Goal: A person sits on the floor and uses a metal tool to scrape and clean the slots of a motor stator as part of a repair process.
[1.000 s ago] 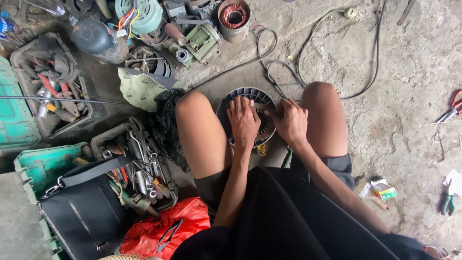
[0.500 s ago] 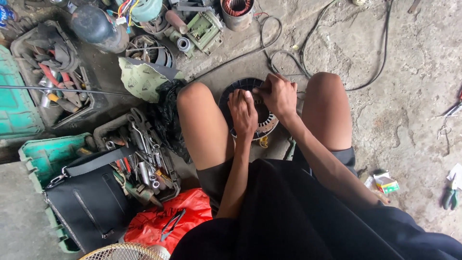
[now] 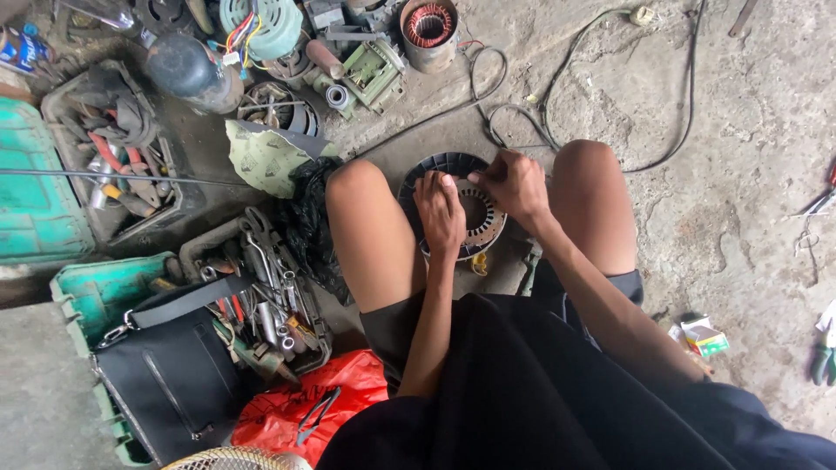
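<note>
Head view puts both of my hands down between my knees, over a round slotted metal ring that sits on a black ribbed disc on the concrete floor. My left hand lies flat across the near-left side of the ring, fingers pressing down on it. My right hand is curled at the far-right rim, fingertips pinched together on something small there; I cannot tell what it grips, since the knuckles hide it. The two hands are close, just a gap of ring showing between them.

By my reading, the step in hand is work on the ring's slots: one hand steadies, the other feeds or tugs at the edge. The next move would call for the left hand to hold firm while the right works round the rim, slot by slot, without shifting the ring off the disc.

Left of my left hand, past the knee, lies a tray of wrenches and pliers, with a black bag and an orange plastic bag nearer me. Beyond both hands sit a copper-wound motor core and a black cable looping over the floor. Well to the right of my right hand lies a small green and white box.
</note>
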